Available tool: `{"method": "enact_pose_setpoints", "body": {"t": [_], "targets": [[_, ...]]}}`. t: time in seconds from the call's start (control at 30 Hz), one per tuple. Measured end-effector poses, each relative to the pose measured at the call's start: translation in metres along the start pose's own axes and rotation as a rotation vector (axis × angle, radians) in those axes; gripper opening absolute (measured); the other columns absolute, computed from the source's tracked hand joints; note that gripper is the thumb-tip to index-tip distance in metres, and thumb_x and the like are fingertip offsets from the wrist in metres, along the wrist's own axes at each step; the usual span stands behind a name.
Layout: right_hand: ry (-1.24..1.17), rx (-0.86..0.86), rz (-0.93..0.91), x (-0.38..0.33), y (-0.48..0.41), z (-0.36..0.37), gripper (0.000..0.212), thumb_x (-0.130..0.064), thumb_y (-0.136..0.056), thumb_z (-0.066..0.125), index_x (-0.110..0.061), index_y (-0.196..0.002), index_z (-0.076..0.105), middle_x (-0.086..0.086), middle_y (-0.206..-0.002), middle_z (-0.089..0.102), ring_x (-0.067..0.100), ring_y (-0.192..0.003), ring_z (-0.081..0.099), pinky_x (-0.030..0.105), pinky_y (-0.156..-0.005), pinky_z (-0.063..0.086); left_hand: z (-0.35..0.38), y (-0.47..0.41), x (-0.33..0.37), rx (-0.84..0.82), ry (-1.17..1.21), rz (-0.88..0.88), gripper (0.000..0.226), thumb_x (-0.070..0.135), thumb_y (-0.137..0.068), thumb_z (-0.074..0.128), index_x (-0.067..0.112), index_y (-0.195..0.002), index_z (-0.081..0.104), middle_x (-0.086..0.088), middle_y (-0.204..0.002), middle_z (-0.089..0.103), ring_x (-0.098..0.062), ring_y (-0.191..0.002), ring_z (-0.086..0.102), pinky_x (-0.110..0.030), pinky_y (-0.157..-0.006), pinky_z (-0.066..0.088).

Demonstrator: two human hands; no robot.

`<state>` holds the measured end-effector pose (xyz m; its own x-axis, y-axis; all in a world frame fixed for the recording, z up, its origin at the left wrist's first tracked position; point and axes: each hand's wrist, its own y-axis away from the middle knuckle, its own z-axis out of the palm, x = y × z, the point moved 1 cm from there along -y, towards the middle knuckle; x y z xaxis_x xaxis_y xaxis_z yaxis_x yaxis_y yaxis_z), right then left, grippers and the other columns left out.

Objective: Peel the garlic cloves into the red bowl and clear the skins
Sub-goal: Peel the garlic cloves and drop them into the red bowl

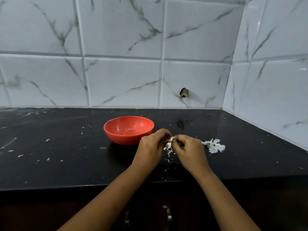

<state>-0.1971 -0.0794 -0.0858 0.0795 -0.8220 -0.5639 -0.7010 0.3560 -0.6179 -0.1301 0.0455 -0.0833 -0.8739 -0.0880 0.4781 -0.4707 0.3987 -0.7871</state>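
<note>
Treat the task as partly complete. The red bowl (120, 139) stands on the counter (66, 164), roughly midway between its back and front edges. Its inside shows only pale smears and small flecks at the bottom. No whole peeled clove can be made out in it, so you cannot confirm any finished cloves from this view. One garlic clove (171, 139) is in work, held above the counter just right of the bowl and nearer the front edge. A loose heap of papery skins (215, 146) lies on the counter to the right of the hands, toward the right-hand corner. A smaller cluster of skin shreds (168, 148) lies directly under the clove, and fine flakes (20, 155) are scattered across the left part of the counter. None of the skins has been cleared. Your left hand (152, 145) has its fingers curled inward and pinches the left end of the clove. Your right hand (190, 148) is likewise curled, with thumb and fingertips nipping the clove or its skin from the right. Which of the two it grips cannot be told. Neither hand touches the bowl. What appears left to do is to strip this clove, drop it into the bowl and gather all the skins.
</note>
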Motion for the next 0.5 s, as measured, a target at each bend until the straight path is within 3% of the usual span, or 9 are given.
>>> {"method": "enact_pose_setpoints", "body": {"t": [0.2,0.3,0.43,0.5], "targets": [[-0.401,-0.028,0.154,-0.0055,0.0001,-0.0064,0.02,-0.006,-0.087,0.058,-0.012,-0.072,0.069,0.003,-0.056,0.063,0.009,-0.049,0.057,0.026,-0.054,0.048,0.0014,-0.0012,-0.0052,-0.029,0.092,-0.071,0.028,-0.009,-0.083,0.06,0.011,-0.099,0.072,0.011,-0.088,0.07,0.005,-0.081,0.064,-0.013,-0.075,0.05],[-0.534,-0.045,0.194,-0.0048,0.0005,-0.0067,0.021,-0.006,-0.091,0.054,-0.009,-0.076,0.068,-0.001,-0.058,0.064,0.008,-0.051,0.057,0.018,-0.052,0.044,0.0013,-0.0023,-0.0037,-0.058,0.14,-0.12,0.021,-0.004,-0.085,0.063,0.011,-0.096,0.073,0.017,-0.084,0.068,0.007,-0.075,0.063,-0.013,-0.072,0.05],[-0.625,-0.076,0.261,-0.0028,-0.0004,-0.0061,0.02,-0.007,-0.094,0.052,-0.006,-0.082,0.067,0.0,-0.062,0.066,0.009,-0.051,0.057,0.017,-0.049,0.041,0.0018,-0.0026,-0.0028,-0.078,0.306,-0.258,0.032,-0.007,-0.085,0.062,0.024,-0.087,0.068,0.004,-0.087,0.07,-0.005,-0.08,0.068,-0.023,-0.072,0.057],[-0.652,-0.08,0.275,-0.0027,-0.0007,-0.0069,0.02,-0.006,-0.094,0.051,-0.007,-0.082,0.067,0.0,-0.062,0.066,0.009,-0.051,0.056,0.016,-0.049,0.041,0.0022,-0.0032,-0.0038,-0.059,0.389,-0.339,0.032,-0.009,-0.086,0.06,0.022,-0.089,0.066,-0.006,-0.089,0.07,-0.007,-0.08,0.068,-0.023,-0.07,0.056]]}}
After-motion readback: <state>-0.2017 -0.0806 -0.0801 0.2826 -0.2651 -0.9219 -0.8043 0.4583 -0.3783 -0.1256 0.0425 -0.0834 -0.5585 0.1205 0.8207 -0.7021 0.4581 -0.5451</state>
